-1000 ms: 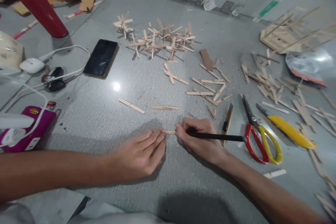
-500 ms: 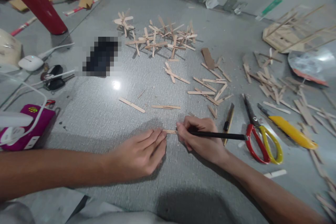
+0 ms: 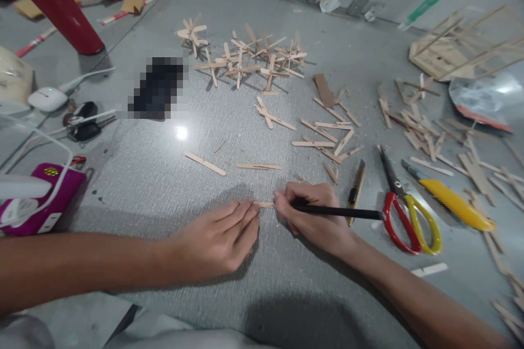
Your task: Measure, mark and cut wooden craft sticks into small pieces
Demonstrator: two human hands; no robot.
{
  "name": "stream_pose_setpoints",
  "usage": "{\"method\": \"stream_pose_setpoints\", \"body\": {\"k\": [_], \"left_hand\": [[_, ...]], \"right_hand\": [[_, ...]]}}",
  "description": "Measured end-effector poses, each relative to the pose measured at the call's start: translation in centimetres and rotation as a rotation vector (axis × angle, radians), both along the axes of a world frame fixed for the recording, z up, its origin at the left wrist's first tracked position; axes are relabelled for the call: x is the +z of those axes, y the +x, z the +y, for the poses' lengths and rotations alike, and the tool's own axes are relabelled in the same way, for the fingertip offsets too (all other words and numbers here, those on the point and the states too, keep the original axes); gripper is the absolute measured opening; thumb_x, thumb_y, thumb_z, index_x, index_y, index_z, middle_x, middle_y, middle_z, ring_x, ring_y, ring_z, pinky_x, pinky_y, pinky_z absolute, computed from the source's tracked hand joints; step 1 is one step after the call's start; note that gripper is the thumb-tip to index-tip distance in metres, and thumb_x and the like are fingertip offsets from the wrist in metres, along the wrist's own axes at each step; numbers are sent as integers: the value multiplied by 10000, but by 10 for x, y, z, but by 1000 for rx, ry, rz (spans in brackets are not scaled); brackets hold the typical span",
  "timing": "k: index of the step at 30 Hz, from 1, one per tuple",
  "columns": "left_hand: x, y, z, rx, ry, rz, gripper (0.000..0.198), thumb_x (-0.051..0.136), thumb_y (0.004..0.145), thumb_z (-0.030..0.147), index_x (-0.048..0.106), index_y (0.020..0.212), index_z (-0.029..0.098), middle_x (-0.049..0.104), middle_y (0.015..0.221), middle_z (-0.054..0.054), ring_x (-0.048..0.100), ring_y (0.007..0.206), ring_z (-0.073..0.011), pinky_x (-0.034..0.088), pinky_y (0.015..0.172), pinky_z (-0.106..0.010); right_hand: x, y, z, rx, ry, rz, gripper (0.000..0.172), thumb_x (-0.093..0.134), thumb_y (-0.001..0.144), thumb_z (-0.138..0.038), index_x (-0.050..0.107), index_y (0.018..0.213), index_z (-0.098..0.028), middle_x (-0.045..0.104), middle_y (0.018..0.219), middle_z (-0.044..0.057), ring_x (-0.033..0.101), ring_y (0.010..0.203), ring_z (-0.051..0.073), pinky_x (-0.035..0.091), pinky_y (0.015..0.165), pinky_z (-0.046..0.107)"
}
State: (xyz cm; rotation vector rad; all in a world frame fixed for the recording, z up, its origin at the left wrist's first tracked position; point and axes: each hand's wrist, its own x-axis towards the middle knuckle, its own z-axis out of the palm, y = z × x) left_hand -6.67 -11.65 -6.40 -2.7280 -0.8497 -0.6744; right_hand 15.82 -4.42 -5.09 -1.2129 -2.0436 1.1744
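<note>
A wooden craft stick [image 3: 266, 205] lies on the grey table between my hands, with only a short middle part showing. My left hand [image 3: 223, 237] is closed, its fingers pressing the stick's left end against the tabletop. In my right hand [image 3: 309, 210] is a slim black pencil [image 3: 344, 211], gripped as for writing. Its back end points right; its tip is hidden by my fingers at the stick. Just beyond my hands lie two loose sticks, one whole [image 3: 206, 163] and one with a split along it [image 3: 258, 166].
Crossed-stick pieces [image 3: 239, 68] stand at the back. To the right lie a thin cutter [image 3: 356, 191], scissors [image 3: 395, 185], a yellow utility knife [image 3: 454, 202] and heaped sticks [image 3: 421, 125]. A purple power strip [image 3: 67, 191] with cables, a white mouse [image 3: 48, 98] and a red post [image 3: 61, 5] are left.
Both hands stay in nearly the same place at the craft stick. My right hand, with the pencil, has shifted very slightly left.
</note>
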Motion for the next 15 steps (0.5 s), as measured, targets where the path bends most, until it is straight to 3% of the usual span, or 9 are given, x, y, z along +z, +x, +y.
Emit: {"method": "stream_pose_setpoints", "body": {"k": [5,15], "left_hand": [[0,0,1,1,4,-11,278,563,981,120,707,1138,-60,777,1166,-233,757,1121,-300,591,1034,-384],[-1,-1,0,7,21,22,275,577,960,111,718,1144,-37,775,1192,-215,756,1132,-289,592,1037,-365]], "right_hand": [[-2,2,0,9,7,-5,477,594,992,-248,438,542,-236,482,387,-55,443,346,85,347,396,238],[-4,-1,-1,-83,-168,114,474,657,987,-373,499,565,-226,478,393,-63,420,298,74,306,347,225]]}}
